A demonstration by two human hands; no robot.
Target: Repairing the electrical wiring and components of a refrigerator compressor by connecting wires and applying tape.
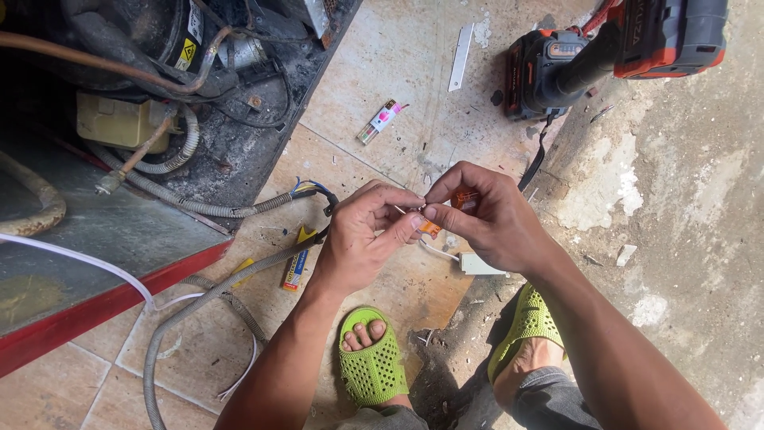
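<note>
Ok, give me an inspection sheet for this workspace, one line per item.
Surface: beige tiled floor meeting rough grey concrete, dusty.
Job's things: small orange plastic part with a thin white wire, pinched between both hands.
Clutter: pink-and-clear lighter, yellow-and-blue tube, flat metal strip, orange-and-black cordless drill.
Grippers: left hand and right hand, fingers closed on the part.
Cables: grey corrugated conduit, white cord, copper pipe.
Surroundings: black compressor in an open red-edged cabinet; green perforated sandals on the person's feet.
</note>
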